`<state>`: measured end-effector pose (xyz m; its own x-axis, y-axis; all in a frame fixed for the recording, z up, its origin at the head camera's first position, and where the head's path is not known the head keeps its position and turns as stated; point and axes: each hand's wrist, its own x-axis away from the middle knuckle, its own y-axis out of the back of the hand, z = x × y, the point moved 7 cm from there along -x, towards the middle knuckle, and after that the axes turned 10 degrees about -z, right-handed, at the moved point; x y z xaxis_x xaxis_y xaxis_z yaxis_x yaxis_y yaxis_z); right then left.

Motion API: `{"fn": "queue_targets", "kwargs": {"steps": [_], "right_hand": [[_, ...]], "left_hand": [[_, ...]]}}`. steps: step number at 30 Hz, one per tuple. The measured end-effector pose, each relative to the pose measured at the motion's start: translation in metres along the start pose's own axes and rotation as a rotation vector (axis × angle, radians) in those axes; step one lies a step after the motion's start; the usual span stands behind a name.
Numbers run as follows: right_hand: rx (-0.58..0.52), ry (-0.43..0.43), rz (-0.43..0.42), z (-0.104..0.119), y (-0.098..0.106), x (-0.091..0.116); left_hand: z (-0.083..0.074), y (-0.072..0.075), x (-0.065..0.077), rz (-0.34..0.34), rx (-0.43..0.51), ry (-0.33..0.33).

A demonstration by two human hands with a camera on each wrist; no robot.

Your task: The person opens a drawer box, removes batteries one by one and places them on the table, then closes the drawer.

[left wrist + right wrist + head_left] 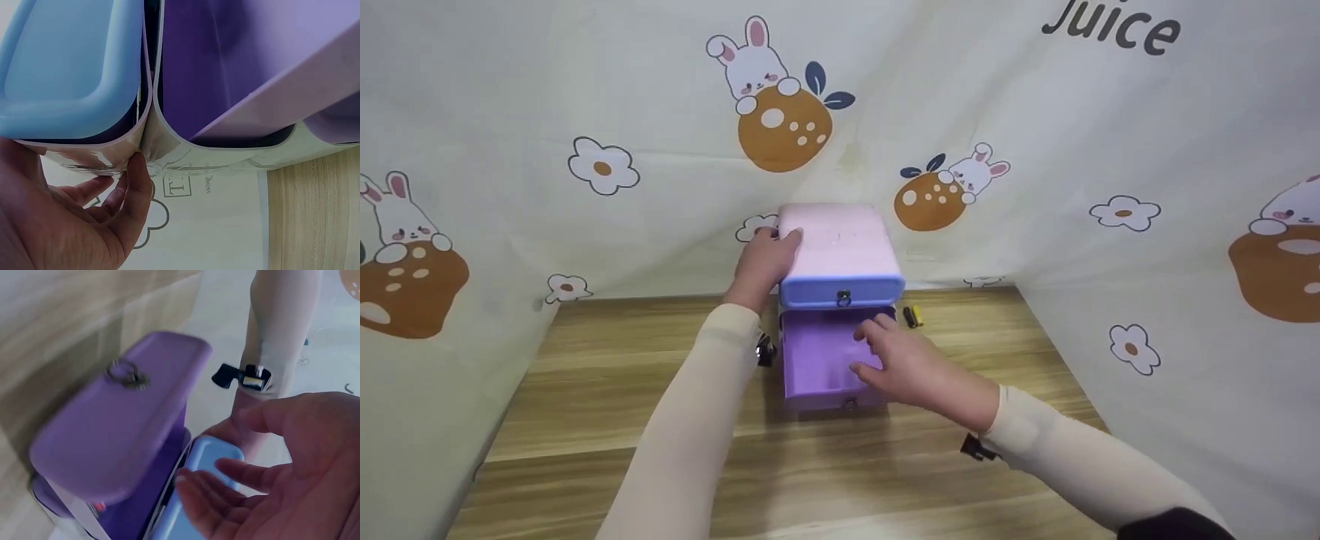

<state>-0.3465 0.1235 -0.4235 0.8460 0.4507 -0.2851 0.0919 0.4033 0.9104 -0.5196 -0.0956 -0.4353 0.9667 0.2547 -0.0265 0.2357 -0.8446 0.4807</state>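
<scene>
A small drawer cabinet [840, 238] with a pink top stands against the back cloth. My left hand [765, 264] grips its upper left side, thumb on the top and fingers down the side; in the left wrist view, those fingers [138, 194] press the glossy wall. The upper blue drawer [810, 294] is closed. Below it, the purple drawer [817, 356] is pulled well out, with a ring pull [126, 377] on its front. Over this drawer's right part hovers my right hand [907, 367], fingers loosely bent and holding nothing.
A small black and yellow object [913, 316] lies on the wooden table [645, 390] just right of the cabinet. Printed cloth [675, 210] with rabbits and flowers encloses the table at the back and both sides.
</scene>
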Motion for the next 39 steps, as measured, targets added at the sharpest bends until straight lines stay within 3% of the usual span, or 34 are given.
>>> {"fn": "queue_targets", "kwargs": {"steps": [10,19,23,39], "right_hand": [[0.255,-0.106,0.219,-0.012,-0.007,-0.039],[0.382,-0.143,0.373,-0.015,-0.023,-0.059],[0.443,-0.166,0.401,-0.02,-0.031,-0.062],[0.48,-0.228,0.432,-0.032,-0.055,-0.072]], "left_hand": [[-0.001,-0.001,-0.001,-0.01,-0.035,-0.027],[0.0,-0.002,0.0,-0.006,-0.011,-0.023],[0.0,-0.002,0.002,0.001,0.001,-0.023],[0.0,0.0,0.0,-0.008,-0.004,-0.036]]}}
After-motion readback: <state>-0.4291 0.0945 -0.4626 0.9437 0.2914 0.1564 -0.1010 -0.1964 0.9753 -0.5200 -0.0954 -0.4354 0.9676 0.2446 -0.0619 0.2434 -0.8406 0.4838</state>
